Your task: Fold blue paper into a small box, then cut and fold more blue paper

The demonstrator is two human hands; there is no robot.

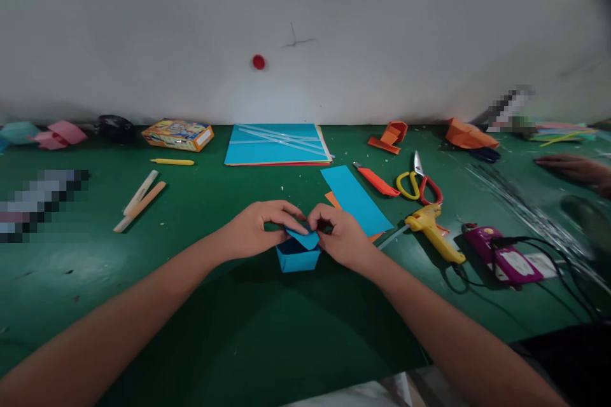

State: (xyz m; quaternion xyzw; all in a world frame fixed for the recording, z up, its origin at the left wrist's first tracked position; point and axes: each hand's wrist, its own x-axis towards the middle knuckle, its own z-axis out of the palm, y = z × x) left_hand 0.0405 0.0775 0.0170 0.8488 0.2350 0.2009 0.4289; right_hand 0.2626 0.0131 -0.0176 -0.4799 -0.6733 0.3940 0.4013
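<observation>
Entering from the bottom corners of the frame, both forearms converge at the centre, where the left hand (pixel 258 229) and the right hand (pixel 341 238) meet over a blue paper box (pixel 298 255). The box rests on the green desk (pixel 191 311) just below centre, directly between the hands, with its longer side running left to right across the frame. Each hand is closed narrow, fingertips pinching the pointed flap at the top of the box; the left grips from the left side, the right from the right, and neither is nearer than the other. Just beyond the right hand lies a blue paper strip (pixel 356 199), angled toward upper left, over an orange sheet (pixel 333 199). Right of centre are a yellow glue gun (pixel 432 229), a purple device (pixel 501 257) with black cable, red-and-yellow scissors (pixel 420 186) and an orange cutter (pixel 377 180). Left of centre lie two sticks (pixel 140 198) and a yellow pen (pixel 172 161). Along the far edge are a stack of blue paper (pixel 277 143), a printed carton (pixel 177 134) and orange folded pieces (pixel 391 135). Another person's hand (pixel 573 168) rests at the right edge. A white wall with a red dot (pixel 258 62) closes the view.
</observation>
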